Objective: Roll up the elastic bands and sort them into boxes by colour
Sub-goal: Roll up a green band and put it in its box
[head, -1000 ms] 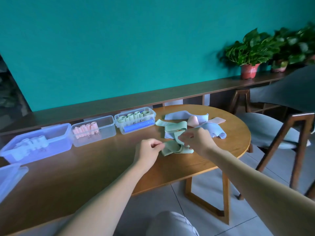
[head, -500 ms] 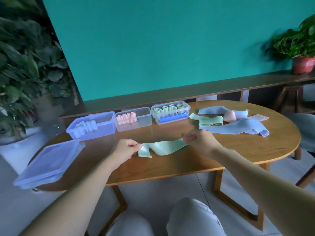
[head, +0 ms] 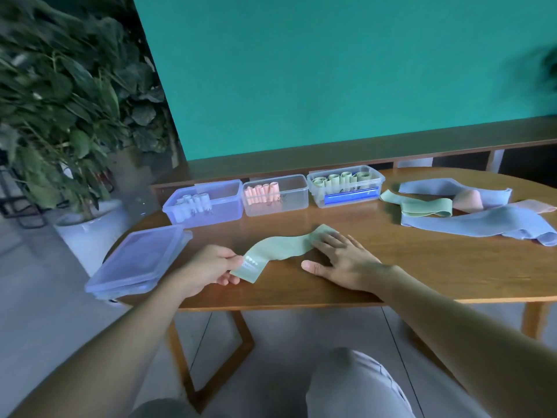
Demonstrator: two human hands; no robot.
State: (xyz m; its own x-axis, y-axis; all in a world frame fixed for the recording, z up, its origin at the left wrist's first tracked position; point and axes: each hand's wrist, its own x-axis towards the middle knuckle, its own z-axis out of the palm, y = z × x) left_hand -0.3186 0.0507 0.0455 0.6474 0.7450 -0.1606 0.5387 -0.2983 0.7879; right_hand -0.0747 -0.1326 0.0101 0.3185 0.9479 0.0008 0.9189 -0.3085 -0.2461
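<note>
Pinched near end of green band [head: 281,246] with left hand [head: 208,268], pressed far end flat on table [head: 422,267] under right hand [head: 343,260], fingers straight, probably to keep it taut for rolling toward green box [head: 346,185].

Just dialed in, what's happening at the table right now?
A person is laying a green band out on the wooden table. The left hand pinches its near end, and the right hand presses flat on its far end. It is not rolled yet. Three open boxes behind hold white, pink and green rolls; the green box is rightmost. More unrolled bands lie to the right.
</note>
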